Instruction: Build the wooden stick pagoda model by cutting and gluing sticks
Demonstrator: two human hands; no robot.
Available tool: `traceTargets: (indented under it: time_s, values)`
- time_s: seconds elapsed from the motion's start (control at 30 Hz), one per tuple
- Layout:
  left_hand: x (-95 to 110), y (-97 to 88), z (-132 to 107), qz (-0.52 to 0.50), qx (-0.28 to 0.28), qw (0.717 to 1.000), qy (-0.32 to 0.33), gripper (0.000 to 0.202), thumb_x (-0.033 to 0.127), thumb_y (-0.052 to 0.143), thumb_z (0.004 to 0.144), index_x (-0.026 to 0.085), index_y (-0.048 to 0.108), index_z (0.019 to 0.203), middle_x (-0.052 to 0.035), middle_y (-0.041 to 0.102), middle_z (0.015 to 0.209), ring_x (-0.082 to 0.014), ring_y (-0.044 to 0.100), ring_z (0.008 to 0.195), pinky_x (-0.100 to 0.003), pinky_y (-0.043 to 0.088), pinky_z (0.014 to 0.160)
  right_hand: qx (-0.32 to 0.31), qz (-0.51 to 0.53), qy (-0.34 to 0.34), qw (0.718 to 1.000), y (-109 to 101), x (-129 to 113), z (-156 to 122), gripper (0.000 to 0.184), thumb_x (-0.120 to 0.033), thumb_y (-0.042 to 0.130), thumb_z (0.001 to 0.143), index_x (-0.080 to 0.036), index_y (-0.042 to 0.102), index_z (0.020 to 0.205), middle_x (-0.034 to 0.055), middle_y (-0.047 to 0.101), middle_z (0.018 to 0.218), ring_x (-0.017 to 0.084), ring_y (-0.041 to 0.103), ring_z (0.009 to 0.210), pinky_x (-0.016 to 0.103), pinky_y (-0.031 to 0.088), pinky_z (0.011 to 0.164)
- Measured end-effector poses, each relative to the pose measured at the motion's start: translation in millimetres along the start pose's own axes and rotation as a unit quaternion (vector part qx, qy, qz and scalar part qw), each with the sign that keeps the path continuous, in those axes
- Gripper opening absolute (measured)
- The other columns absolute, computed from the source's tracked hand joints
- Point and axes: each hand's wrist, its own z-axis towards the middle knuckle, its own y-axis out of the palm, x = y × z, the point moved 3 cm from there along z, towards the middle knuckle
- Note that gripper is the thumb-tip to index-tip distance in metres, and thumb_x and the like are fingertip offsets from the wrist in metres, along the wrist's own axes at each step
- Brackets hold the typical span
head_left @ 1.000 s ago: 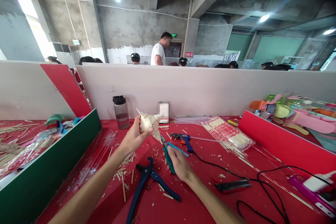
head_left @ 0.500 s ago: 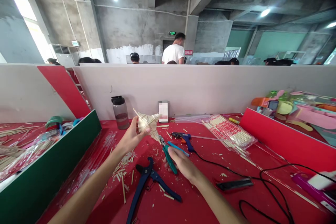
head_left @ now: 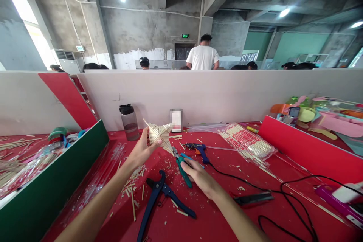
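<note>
Note at frame centre left hand (head_left: 142,150) grasping star-shaped stick panel (head_left: 155,133), right hand (head_left: 200,177) grasping green-handled pliers (head_left: 184,173); judge panel light, stiff, probably brittle-tipped, best held by broad middle.

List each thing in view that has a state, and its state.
Left hand, closed on the stick piece
Right hand, closed on the green pliers
Stick piece, held, corner at the green pliers
Green pliers, held; open or shut unclear
Blue cutter, lying with handles spread
Bottle, upright, lidded, partly filled
Glue gun, lying down
Exit sign, lit
</note>
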Motion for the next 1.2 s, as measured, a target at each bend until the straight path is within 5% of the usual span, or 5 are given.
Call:
traceTargets:
  time_s: [0.37, 0.93, 1.2]
  values:
    - [-3, -3.7, 1, 0.02, 0.011, 1.0, 0.01, 0.068, 0.047, 0.069, 0.083, 0.018, 0.042, 0.138, -0.0124, 0.061, 0.132, -0.0335, 0.058, 0.122, -0.046, 0.046, 0.103, -0.007, 0.016, 0.045, 0.999, -1, -9, -4, 0.04, -0.058, 0.06, 0.087, -0.023, 0.068, 0.104, 0.0043, 0.069, 0.094, 0.023, 0.062, 0.089, 0.033, 0.047, 0.074]
    - [-3, 6.0, -1, -0.043, -0.01, 0.999, -0.007, 0.069, 0.046, 0.069, 0.086, 0.021, 0.038, 0.142, -0.0127, 0.055, 0.142, -0.0327, 0.053, 0.132, -0.048, 0.042, 0.11, 0.013, -0.081, -0.014, 0.997, 0, -14, -7, 0.041, -0.055, 0.052, 0.094, -0.023, 0.067, 0.112, 0.006, 0.068, 0.118, 0.026, 0.058, 0.11, 0.036, 0.043, 0.094]
    - [0, 5.2, -2, -0.039, 0.005, 0.999, -0.01, 0.071, 0.048, 0.07, 0.084, 0.02, 0.038, 0.141, -0.0137, 0.056, 0.142, -0.0336, 0.054, 0.13, -0.048, 0.044, 0.108, 0.017, -0.086, -0.028, 0.996, 1, -19, -8, 0.035, -0.053, 0.052, 0.094, -0.023, 0.069, 0.103, 0.0053, 0.071, 0.106, 0.028, 0.059, 0.109, 0.037, 0.044, 0.091]
